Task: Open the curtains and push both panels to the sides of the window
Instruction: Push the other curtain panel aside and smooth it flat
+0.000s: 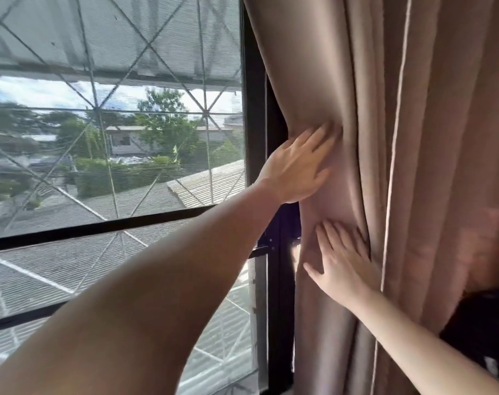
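A pinkish-beige curtain panel (413, 138) hangs bunched in folds at the right side of the window (114, 138). My left hand (296, 163) lies flat against the curtain's left edge, fingers spread, pressing the fabric rightward. Below it my right hand (339, 263) also rests flat on the fabric, fingers apart and pointing up. Neither hand pinches the cloth. The curtain is drawn in like a waist where the hands press. No other panel is in view.
The black window frame (254, 138) stands just left of the curtain. A mesh screen and diagonal metal grille cover the glass, with roofs and trees outside. A dark object (482, 332) sits low at the right, behind the curtain's edge.
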`<control>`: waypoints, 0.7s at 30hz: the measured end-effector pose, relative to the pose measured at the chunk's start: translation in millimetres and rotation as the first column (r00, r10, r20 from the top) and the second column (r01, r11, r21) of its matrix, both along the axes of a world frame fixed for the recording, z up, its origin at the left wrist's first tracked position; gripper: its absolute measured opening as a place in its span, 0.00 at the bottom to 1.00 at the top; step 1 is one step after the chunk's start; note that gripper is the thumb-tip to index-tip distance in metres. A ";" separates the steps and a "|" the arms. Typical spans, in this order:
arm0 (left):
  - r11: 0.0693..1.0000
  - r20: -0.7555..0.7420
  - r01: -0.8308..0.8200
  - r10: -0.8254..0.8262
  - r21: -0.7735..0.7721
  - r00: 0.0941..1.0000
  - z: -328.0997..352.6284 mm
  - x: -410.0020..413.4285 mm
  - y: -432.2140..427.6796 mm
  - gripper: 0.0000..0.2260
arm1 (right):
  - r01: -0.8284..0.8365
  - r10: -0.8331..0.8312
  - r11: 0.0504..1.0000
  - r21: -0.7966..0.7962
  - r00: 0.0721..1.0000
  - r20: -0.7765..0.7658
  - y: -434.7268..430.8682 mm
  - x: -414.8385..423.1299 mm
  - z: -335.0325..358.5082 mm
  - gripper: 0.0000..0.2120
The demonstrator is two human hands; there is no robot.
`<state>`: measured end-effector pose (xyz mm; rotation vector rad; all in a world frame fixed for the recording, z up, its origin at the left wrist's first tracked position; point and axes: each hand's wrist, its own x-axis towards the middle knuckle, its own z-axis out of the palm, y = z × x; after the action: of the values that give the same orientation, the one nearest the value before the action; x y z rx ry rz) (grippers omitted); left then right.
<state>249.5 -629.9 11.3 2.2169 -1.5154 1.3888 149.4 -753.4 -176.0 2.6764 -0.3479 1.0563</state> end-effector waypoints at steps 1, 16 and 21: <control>1.000 -0.005 0.006 -0.006 -0.007 1.000 -0.3 0.4 -7.0 0.31 | 0.003 -0.003 1.000 -0.005 1.000 0.001 -6.3 -0.2 0.5 0.41; 0.999 -0.076 0.035 -0.037 -0.017 0.996 1.0 15.1 -101.1 0.32 | 0.019 -0.019 1.000 0.001 1.000 -0.004 -95.8 7.3 -0.3 0.41; 0.999 -0.063 0.026 -0.028 -0.027 0.998 3.1 20.7 -127.2 0.31 | 0.021 -0.021 1.000 0.008 1.000 0.002 -121.5 11.1 3.3 0.41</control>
<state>270.2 -757.1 14.4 2.1956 -1.4923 1.3095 160.5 -874.9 -172.7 2.6725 -0.3806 1.0545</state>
